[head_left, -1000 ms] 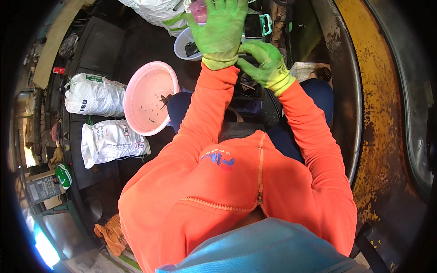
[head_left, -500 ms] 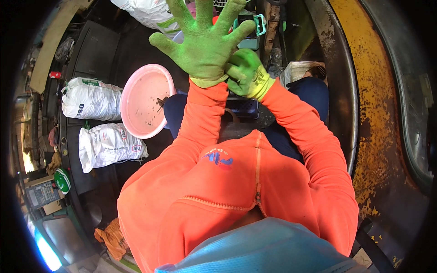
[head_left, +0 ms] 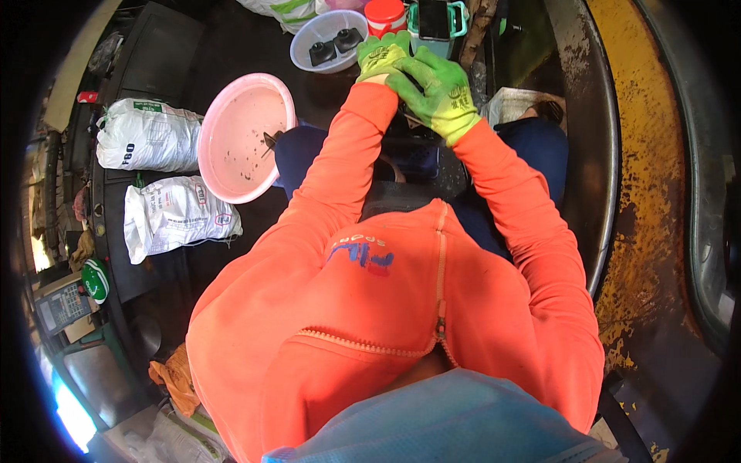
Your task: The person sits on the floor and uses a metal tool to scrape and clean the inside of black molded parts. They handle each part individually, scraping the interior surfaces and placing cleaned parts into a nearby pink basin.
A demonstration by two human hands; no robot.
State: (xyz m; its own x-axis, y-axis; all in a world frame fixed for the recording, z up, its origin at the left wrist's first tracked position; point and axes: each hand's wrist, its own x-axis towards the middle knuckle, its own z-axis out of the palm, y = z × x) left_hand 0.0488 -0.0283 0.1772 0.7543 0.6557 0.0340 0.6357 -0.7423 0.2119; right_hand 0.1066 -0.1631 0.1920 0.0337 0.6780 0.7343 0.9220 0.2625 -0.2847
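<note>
My two hands meet beyond my knees, both in green-and-yellow work gloves. The back of my left hand [head_left: 383, 55] faces up; its fingers point away and bend downward, their tips hidden. Across its wrist side lies my right hand [head_left: 441, 94], its fingers curled over the left glove near the cuff. No tool or loose object shows in either hand. Just past my left hand stand a red-and-white lidded jug [head_left: 384, 15] and a pale translucent basin [head_left: 305, 58] with black parts [head_left: 334, 48] in it.
A pink basin [head_left: 214, 147] with dark bits sits beside my left knee. Two white printed sacks [head_left: 147, 143] lie left of it. A teal container [head_left: 455, 45] with a phone-like dark slab [head_left: 434, 19] is ahead. A rusty yellow metal edge [head_left: 648, 193] runs along the right.
My left hand has turned from palm-up with spread fingers to back-up and lowered. My right hand has shifted from the cuff's edge to lie over the left glove.
</note>
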